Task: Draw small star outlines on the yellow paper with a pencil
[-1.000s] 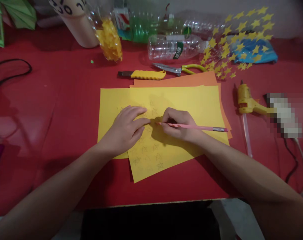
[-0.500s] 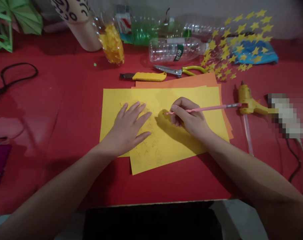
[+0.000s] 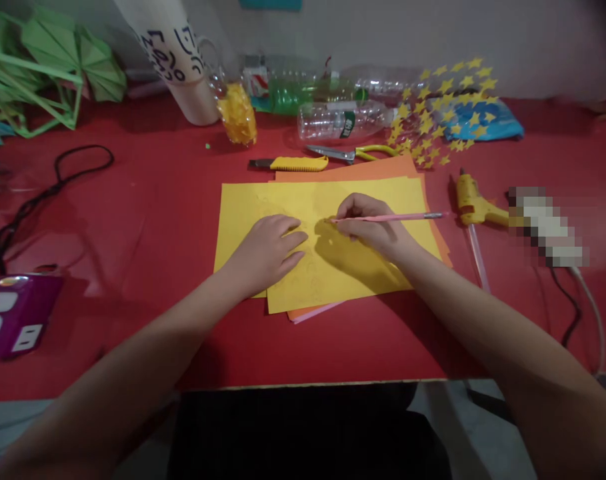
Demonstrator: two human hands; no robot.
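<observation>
My left hand (image 3: 270, 250) lies on a yellow sheet of paper (image 3: 343, 280), palm down with fingers stretched out. Faint pencilled stars run down the sheet beside its fingertips. Between the fingers of my right hand (image 3: 375, 227) is a pink pencil (image 3: 407, 217), its tip at the paper and its back end pointing right. The hand casts a shadow over the sheet. Other yellow and orange sheets (image 3: 377, 165) are stacked underneath, with an orange and a pink edge showing at the front.
Behind the paper lie a yellow box cutter (image 3: 300, 164), scissors (image 3: 353, 153) and plastic bottles (image 3: 333, 120). Cut-out yellow stars (image 3: 425, 123) sit at back right. A yellow glue gun (image 3: 470, 200) is on the right. Left are a black cord (image 3: 33, 197), a purple object (image 3: 33, 313) and a tumbler (image 3: 195, 100).
My view has shifted, showing more of the left side. The top yellow sheet sits farther back, baring orange and pink edges at the front. My left hand's fingers are less spread.
</observation>
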